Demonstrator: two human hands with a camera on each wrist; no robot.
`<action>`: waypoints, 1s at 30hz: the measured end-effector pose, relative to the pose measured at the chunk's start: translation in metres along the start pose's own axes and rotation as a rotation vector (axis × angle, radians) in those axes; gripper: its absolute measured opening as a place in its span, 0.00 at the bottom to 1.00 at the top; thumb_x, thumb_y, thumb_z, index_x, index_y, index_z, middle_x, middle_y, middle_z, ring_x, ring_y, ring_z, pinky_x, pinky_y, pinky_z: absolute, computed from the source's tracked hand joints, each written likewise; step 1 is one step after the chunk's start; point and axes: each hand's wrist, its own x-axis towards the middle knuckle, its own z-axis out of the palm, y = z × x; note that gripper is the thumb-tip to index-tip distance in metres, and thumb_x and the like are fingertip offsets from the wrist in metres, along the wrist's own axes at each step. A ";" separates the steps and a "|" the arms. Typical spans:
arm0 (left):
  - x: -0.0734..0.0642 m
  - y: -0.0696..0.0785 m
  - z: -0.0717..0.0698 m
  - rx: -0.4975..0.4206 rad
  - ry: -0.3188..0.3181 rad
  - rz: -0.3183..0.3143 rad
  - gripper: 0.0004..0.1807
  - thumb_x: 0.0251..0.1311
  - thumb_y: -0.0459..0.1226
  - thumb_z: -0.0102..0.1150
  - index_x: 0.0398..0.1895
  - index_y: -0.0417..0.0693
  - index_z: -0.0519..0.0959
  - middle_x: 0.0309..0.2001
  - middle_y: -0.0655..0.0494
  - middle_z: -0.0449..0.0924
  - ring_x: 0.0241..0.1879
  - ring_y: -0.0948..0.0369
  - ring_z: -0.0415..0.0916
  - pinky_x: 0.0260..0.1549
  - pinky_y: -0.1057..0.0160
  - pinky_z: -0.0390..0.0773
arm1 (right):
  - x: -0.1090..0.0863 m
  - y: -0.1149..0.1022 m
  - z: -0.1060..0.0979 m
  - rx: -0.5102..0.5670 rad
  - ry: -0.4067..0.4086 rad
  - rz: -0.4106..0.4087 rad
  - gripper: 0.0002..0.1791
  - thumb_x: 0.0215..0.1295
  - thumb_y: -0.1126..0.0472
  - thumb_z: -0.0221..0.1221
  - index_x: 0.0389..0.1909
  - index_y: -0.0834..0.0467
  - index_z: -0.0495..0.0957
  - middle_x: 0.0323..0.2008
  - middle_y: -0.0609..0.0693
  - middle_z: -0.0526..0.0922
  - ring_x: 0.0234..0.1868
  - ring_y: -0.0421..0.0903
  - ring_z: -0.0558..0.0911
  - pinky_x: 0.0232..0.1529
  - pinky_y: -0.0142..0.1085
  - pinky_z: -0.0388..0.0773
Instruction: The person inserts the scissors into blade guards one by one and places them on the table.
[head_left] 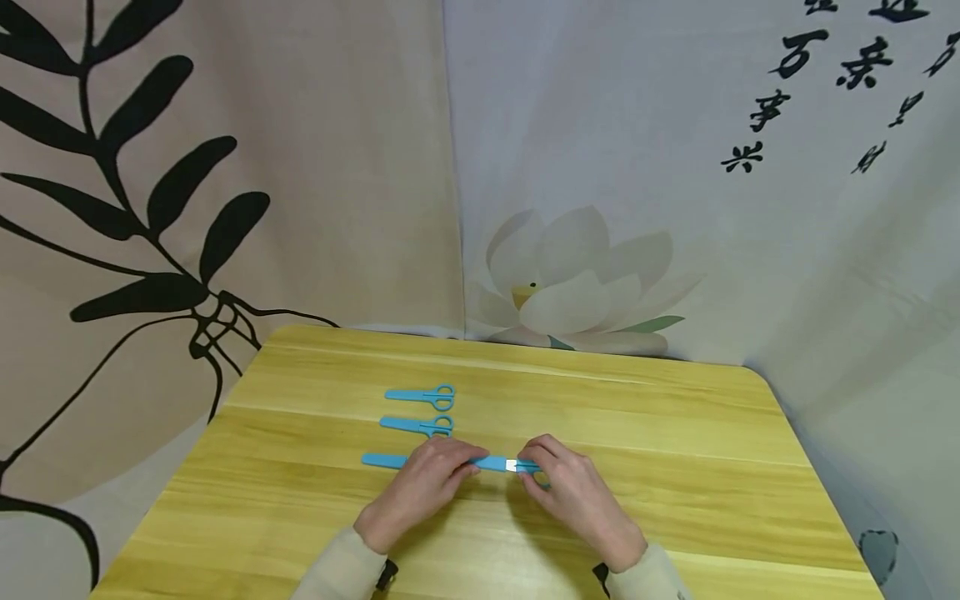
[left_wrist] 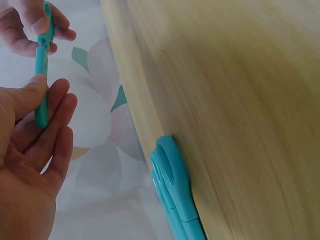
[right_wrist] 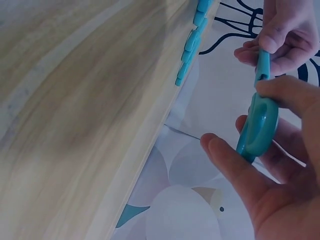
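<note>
My left hand (head_left: 431, 477) pinches the blue blade cover (head_left: 491, 463) of a pair of scissors between thumb and fingers. At the other end, my right hand (head_left: 573, 490) grips the blue scissors (right_wrist: 262, 120) by the finger loops, partly hidden behind its fingers in the head view. A short silvery stretch of blade (head_left: 512, 466) shows between cover and handle. In the left wrist view, the cover's closed end pokes out below my left thumb. Beyond my left hand, another blue cover (head_left: 382, 460) lies on the table, its right part hidden by that hand.
Two covered pairs of blue scissors, an upper pair (head_left: 420, 396) and a lower pair (head_left: 414, 426), lie in a row on the wooden table (head_left: 675, 433), loops to the right. Behind the table hangs a printed curtain (head_left: 360, 167).
</note>
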 end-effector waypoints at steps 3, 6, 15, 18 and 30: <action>0.001 0.001 0.000 0.002 0.002 0.003 0.11 0.66 0.35 0.68 0.50 0.47 0.87 0.46 0.59 0.89 0.45 0.62 0.85 0.48 0.57 0.83 | 0.000 0.000 0.000 -0.008 0.008 -0.001 0.14 0.53 0.67 0.78 0.36 0.57 0.83 0.41 0.46 0.82 0.34 0.36 0.84 0.32 0.26 0.82; 0.001 0.002 0.000 0.010 0.011 0.014 0.11 0.66 0.34 0.69 0.50 0.48 0.87 0.45 0.60 0.89 0.45 0.62 0.85 0.47 0.58 0.83 | -0.001 -0.001 0.000 -0.013 0.013 0.001 0.14 0.53 0.67 0.78 0.36 0.57 0.83 0.42 0.47 0.82 0.34 0.37 0.84 0.32 0.26 0.82; 0.003 0.004 0.002 0.018 0.027 0.035 0.10 0.66 0.35 0.69 0.49 0.48 0.87 0.44 0.60 0.89 0.43 0.63 0.85 0.46 0.59 0.83 | -0.002 -0.003 -0.001 -0.021 0.018 0.014 0.13 0.54 0.66 0.78 0.37 0.58 0.83 0.42 0.48 0.83 0.35 0.38 0.85 0.32 0.26 0.82; 0.003 0.004 0.003 0.028 0.035 0.042 0.10 0.65 0.35 0.70 0.49 0.48 0.87 0.44 0.60 0.89 0.43 0.63 0.85 0.45 0.59 0.83 | -0.002 -0.003 -0.001 -0.025 0.017 0.012 0.13 0.54 0.66 0.78 0.37 0.58 0.83 0.42 0.48 0.83 0.35 0.37 0.84 0.32 0.26 0.82; 0.003 0.004 0.007 0.039 0.030 0.047 0.10 0.66 0.35 0.69 0.49 0.48 0.87 0.44 0.60 0.89 0.44 0.62 0.85 0.46 0.59 0.83 | -0.002 -0.005 -0.002 -0.026 -0.006 0.010 0.13 0.54 0.67 0.78 0.37 0.58 0.83 0.41 0.48 0.82 0.34 0.38 0.84 0.31 0.27 0.82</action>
